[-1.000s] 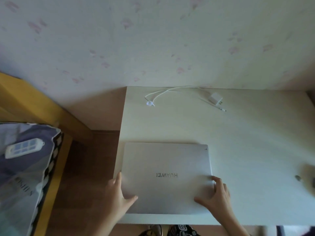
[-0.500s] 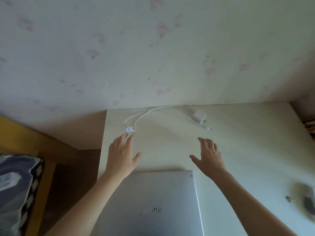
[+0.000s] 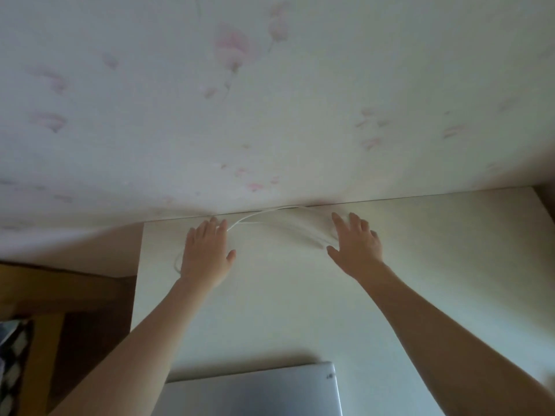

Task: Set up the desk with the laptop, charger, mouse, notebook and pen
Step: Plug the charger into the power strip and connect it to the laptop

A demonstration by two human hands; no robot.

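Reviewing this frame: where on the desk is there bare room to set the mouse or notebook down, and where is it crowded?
Bare desk lies right of the right hand, out to the desk's right edge. A second bare patch lies between the forearms, from the hands down to the closed laptop. The back edge by the wall is crowded: the left hand, the right hand and the white charger cable.

White desk [image 3: 450, 265] carries closed laptop [image 3: 255, 391] and charger cable [image 3: 255, 219].

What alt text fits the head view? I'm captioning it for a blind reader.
Both hands, left and right, reach with straight fingers over a white cable at the back of a pale desk, by a floral wall. A closed silver laptop lies at the near edge.
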